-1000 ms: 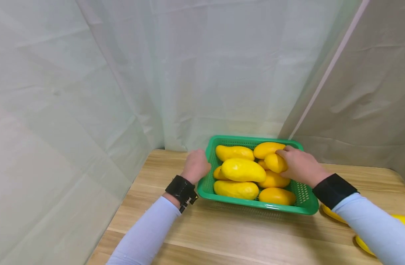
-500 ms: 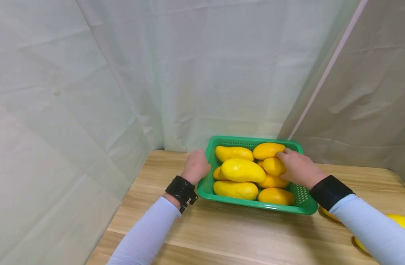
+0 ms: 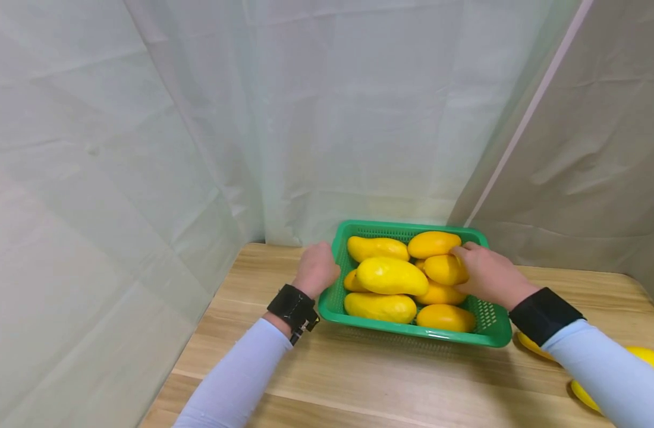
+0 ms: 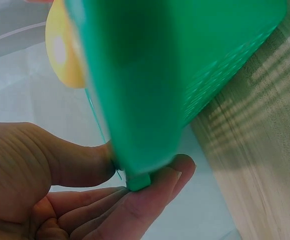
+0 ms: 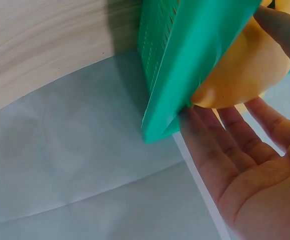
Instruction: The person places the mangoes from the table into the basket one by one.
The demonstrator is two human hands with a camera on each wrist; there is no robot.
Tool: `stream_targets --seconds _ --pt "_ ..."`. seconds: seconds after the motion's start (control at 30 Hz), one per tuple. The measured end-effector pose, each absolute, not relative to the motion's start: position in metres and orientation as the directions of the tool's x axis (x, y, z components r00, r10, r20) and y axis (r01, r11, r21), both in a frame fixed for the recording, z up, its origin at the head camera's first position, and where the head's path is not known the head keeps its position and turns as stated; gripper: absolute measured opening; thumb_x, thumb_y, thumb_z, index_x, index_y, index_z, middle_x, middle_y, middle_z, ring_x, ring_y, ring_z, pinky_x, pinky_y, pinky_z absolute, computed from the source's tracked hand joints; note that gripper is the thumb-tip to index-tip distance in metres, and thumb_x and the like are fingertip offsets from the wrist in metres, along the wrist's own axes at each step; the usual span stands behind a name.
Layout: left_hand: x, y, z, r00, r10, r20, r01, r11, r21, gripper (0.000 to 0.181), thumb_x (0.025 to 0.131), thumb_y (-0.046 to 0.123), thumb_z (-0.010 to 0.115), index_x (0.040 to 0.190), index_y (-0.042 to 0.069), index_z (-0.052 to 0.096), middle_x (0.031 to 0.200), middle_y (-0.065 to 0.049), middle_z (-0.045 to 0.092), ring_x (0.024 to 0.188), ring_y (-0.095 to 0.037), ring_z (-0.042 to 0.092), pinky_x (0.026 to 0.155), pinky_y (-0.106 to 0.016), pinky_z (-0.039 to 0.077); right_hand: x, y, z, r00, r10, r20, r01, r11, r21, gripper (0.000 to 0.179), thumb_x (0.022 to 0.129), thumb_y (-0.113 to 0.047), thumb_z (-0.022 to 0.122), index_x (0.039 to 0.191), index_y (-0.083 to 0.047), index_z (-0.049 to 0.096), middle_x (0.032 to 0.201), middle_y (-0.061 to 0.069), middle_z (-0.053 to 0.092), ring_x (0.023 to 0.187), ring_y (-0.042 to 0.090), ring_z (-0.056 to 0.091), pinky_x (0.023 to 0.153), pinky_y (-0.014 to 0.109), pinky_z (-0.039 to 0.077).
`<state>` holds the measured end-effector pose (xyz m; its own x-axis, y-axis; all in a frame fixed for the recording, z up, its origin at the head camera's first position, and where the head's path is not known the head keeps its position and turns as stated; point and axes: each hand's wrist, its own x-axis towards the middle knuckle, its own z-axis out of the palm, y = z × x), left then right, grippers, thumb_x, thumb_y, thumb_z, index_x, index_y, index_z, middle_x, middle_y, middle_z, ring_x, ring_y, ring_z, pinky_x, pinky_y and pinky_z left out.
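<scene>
Yellow and orange mangoes fill a green plastic basket (image 3: 412, 330) on the wooden table. My left hand (image 3: 317, 267) grips the basket's left rim; in the left wrist view the thumb and fingers pinch the green edge (image 4: 140, 125). At the right end of the pile, my right hand (image 3: 487, 273) has its fingers spread around the end of an orange mango (image 3: 445, 269). That mango lies on other mangoes. In the right wrist view the fingers (image 5: 244, 142) are fairly straight along an orange mango (image 5: 244, 70), beside the basket rim. A large yellow mango (image 3: 392, 275) tops the left side.
More yellow mangoes (image 3: 648, 359) lie on the table (image 3: 391, 380) at the lower right, partly hidden by the right forearm. A pale cloth (image 3: 359, 119) hangs behind and along the left of the table, close to the basket's back rim.
The orange mango has come down a little onto the pile, and my right hand has since eased right, showing more of its end. The left hand stays on the rim.
</scene>
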<state>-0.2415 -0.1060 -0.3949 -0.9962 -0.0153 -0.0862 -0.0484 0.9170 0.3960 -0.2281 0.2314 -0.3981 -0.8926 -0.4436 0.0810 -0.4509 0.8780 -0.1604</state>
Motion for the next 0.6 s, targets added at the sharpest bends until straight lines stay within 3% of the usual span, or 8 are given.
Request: stream_targets --seconds 0.17,0.37,0.6 --pt "-0.242 -0.106 -0.395 -0.995 -0.017 -0.096 -0.054 0.917 0.395 0.005 0.079 0.006 0.059 0.076 0.005 0.056 0.062 -0.006 0.054 0.048 -0.018 0.054 0.037 -0.022 0.041 -0.224 0.238 -0.393 -0.894 -0.438 0.093 -0.448 0.877 -0.176 0.069 0.066 -0.029 0.083 0.123 -0.001 0.055 0.108 0.016 0.060 0.088 0.027 0.060 0.079 0.047 0.053" --pt "-0.241 -0.106 -0.394 -0.996 -0.011 -0.087 -0.045 0.919 0.393 0.006 0.078 0.005 0.058 0.073 0.006 0.055 0.060 -0.006 0.053 0.047 -0.017 0.053 0.036 -0.022 0.040 -0.218 0.249 -0.381 -0.913 -0.403 0.060 -0.407 0.894 -0.186 0.071 0.070 -0.033 0.079 0.128 -0.001 0.052 0.124 0.023 0.055 0.105 0.038 0.057 0.082 0.053 0.050" --pt "-0.242 -0.106 -0.394 -0.995 -0.014 -0.100 -0.053 0.917 0.396 0.006 0.078 0.004 0.058 0.073 0.006 0.055 0.062 -0.006 0.055 0.048 -0.017 0.054 0.037 -0.022 0.041 -0.208 0.276 -0.375 -0.936 -0.349 0.038 -0.350 0.915 -0.201 0.084 0.070 -0.054 0.073 0.132 -0.003 0.048 0.128 0.026 0.051 0.107 0.041 0.055 0.081 0.055 0.050"
